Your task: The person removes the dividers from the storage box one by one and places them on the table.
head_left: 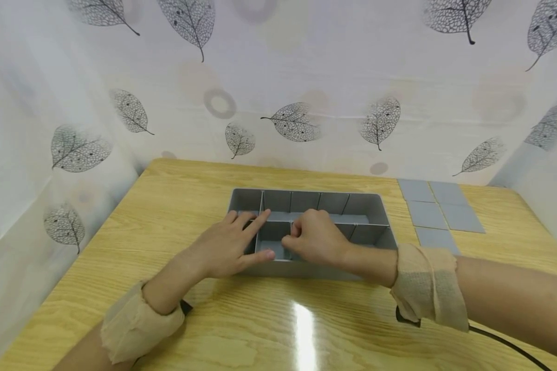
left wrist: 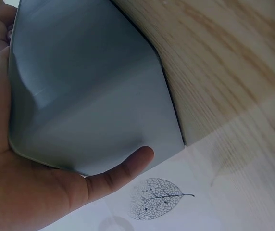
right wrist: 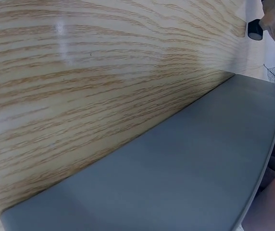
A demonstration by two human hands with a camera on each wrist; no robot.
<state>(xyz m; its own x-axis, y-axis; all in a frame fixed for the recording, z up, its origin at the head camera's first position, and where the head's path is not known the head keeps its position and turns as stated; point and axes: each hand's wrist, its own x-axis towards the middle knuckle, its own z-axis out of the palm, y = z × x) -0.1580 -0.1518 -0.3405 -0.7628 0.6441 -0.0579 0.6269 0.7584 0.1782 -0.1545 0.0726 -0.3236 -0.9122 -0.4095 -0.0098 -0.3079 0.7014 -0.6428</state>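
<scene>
A grey storage box [head_left: 297, 269] with thin dividers stands on the table, split into two rows of compartments. My left hand [head_left: 227, 245] rests over its left end with fingers spread. Those fingers reach onto the left dividers, while the thumb lies along the front rim; in the left wrist view the thumb [left wrist: 123, 173] extends across the box's grey outer wall [left wrist: 89, 125]. In the front row, my right hand [head_left: 317, 237] has curled fingers and pinches a grey divider [head_left: 290, 226]. The right palm hides part of the front compartments.
Several flat grey panels [head_left: 424, 214] lie on the wooden table [head_left: 185, 196] to the right of the box. A leaf-patterned curtain [head_left: 325, 77] hangs behind the table and at both sides. A black cable [head_left: 510, 340] trails from the right wrist.
</scene>
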